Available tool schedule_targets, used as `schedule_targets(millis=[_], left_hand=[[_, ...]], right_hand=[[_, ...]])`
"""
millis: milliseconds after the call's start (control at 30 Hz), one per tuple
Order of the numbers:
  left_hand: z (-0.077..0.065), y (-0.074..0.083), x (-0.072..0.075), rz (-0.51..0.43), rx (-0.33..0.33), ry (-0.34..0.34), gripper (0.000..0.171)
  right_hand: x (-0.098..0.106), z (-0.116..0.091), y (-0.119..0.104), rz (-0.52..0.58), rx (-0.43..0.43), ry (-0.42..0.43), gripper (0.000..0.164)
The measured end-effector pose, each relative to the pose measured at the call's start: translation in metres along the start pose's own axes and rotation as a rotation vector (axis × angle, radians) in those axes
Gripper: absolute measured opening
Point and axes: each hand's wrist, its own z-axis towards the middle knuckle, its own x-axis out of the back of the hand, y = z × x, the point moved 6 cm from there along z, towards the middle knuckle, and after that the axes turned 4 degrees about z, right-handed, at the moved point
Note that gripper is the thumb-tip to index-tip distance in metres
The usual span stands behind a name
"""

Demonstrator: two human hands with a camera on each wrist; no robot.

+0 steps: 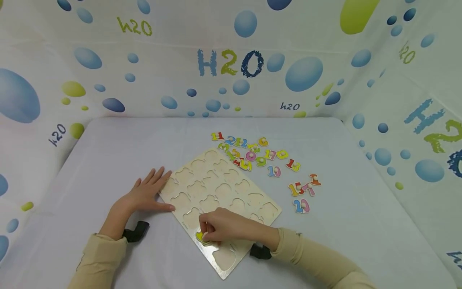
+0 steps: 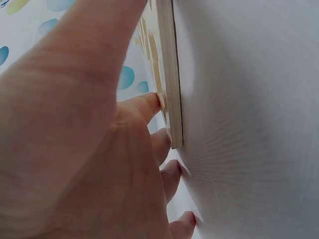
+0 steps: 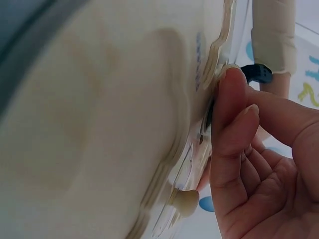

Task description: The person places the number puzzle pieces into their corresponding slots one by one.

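A pale wooden number-puzzle board lies at an angle on the table, with many shaped recesses. My right hand is over its near part, finger and thumb pinching a yellow number piece, mostly hidden by the hand. Beside those curled fingers, in the right wrist view, stands a round pale knob. My left hand spreads its fingers along the board's left corner. Some of its fingertips touch the board's edge in the left wrist view, while others rest on the cloth.
Several coloured number pieces lie loosely beyond the board's upper right edge. Nearer on the right are a blue and pink 20 and an orange 1. A white cloth covers the table; a patterned curtain hangs behind.
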Motion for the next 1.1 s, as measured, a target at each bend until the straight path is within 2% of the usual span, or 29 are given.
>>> schedule_targets(millis=[200, 433, 733, 900, 1033, 1100], left_hand=[[0.000, 0.001, 0.001, -0.003, -0.002, -0.005, 0.110], [0.001, -0.001, 0.000, -0.002, -0.004, -0.001, 0.111], [0.000, -0.003, 0.000, -0.005, -0.004, -0.005, 0.111], [0.000, -0.002, 0.002, -0.011, -0.004, -0.005, 0.111], [0.001, -0.002, 0.000, -0.013, -0.003, -0.005, 0.111], [0.001, -0.003, -0.002, -0.012, -0.004, -0.005, 0.111]], right_hand=[[0.000, -0.002, -0.002, -0.025, -0.038, -0.006, 0.018], [-0.001, -0.004, -0.003, -0.034, -0.041, -0.014, 0.018], [-0.003, -0.002, -0.004, -0.104, 0.041, -0.058, 0.012], [0.000, -0.007, -0.003, -0.022, 0.060, -0.104, 0.014], [0.003, -0.013, -0.004, 0.030, 0.058, -0.148, 0.023], [0.005, -0.016, -0.002, 0.051, 0.084, -0.170, 0.028]])
